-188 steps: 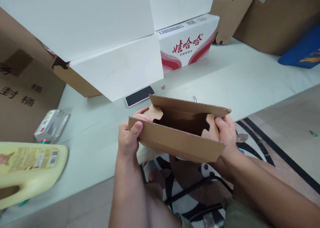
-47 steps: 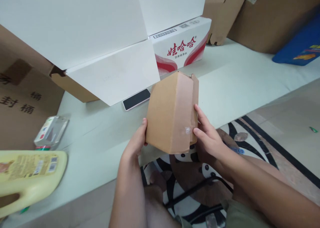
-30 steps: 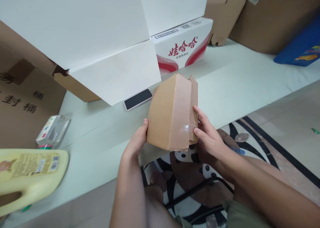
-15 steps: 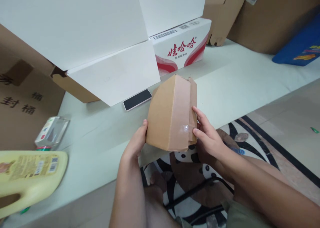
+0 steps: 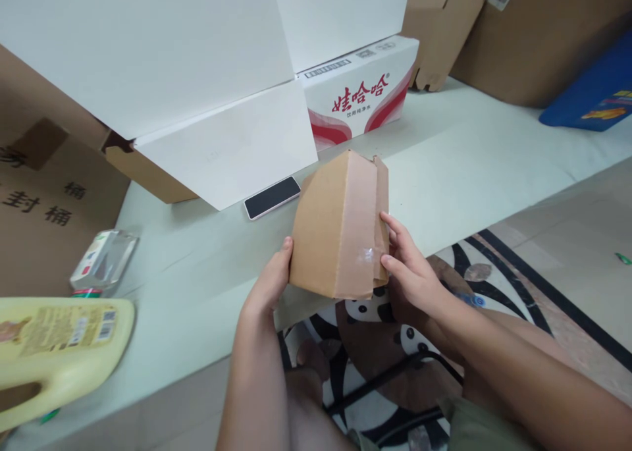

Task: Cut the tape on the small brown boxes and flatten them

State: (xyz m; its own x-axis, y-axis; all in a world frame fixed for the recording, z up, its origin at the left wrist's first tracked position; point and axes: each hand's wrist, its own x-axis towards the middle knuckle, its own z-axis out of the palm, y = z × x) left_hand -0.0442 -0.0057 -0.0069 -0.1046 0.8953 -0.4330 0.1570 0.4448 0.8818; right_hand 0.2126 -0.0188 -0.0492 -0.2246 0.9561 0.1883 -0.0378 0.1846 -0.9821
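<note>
Cardboard box, long edges running near to far, sits between left hand and right hand, both gripping its sides.

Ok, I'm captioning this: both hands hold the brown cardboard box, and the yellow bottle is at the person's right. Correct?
Not quite: the head view shows the yellow bottle at the person's left. The left hand and right hand do hold the brown cardboard box.

i hold a brown cardboard box, tilted, over the worktop edge; shiny patch on one side.
</note>
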